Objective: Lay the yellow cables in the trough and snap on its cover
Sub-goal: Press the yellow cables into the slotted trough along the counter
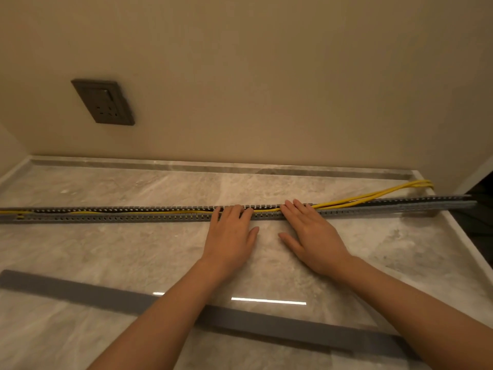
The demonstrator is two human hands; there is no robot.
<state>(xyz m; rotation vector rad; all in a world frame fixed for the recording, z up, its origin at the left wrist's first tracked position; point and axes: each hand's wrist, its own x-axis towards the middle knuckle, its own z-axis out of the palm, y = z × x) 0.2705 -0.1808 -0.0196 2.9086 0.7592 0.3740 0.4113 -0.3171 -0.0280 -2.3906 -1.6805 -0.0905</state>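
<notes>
Behind the trough (pixel 106 213) I see a bare strip of counter (pixel 133 182) up to the wall (pixel 266 102); near the trough's right end the yellow cables (pixel 378 194) arch out across it; in front of the trough, open counter, then the cover (pixel 80 287) lying slantwise.

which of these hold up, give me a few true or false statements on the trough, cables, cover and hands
1. The cover is snapped onto the trough. False: it lies loose on the countertop, nearer the person.
2. The left hand and right hand lay straight fingers on the trough. True.
3. The yellow cables lie wholly inside the trough. False: near the right end they rise out of it.
4. A socket sits on the wall. True.
</notes>
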